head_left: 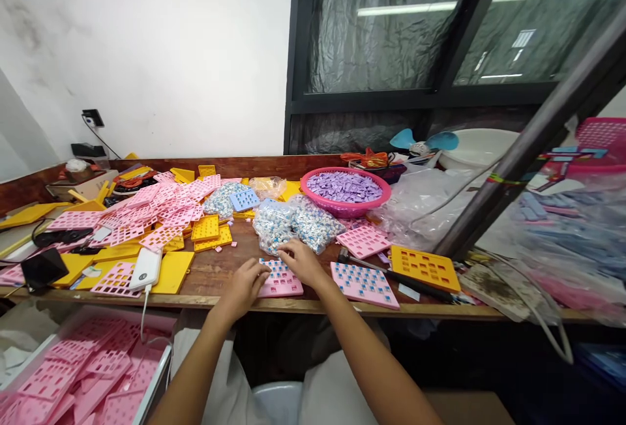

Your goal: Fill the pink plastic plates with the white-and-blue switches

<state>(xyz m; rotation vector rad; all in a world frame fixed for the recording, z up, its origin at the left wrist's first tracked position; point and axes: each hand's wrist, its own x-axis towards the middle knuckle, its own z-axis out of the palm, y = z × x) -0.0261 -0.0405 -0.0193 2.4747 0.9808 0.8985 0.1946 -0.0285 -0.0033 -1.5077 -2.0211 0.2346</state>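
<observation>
A pink pegboard-like plate (283, 283) lies on the table's front edge between my hands, with small blue-and-white pieces in its upper sockets. My left hand (243, 288) rests at its left edge, fingers curled together over the board; whatever lies between the fingertips is too small to make out. My right hand (302, 262) reaches over the board's upper right, fingers bent in a pinch near the clear bag (274, 224) of small blue and white pieces. Just right of my right forearm lies a second pink plate (364, 283), its sockets largely filled with blue-and-white pieces.
Behind stands a pink basket (346, 206) of purple pieces, beside another filled bag (315, 223). Pink frames (147, 206) and yellow plates (171, 272) are heaped left, with a white power bank (146, 268). A hammer (391, 273) and yellow plate (424, 268) lie right, near a slanted pole (508, 158).
</observation>
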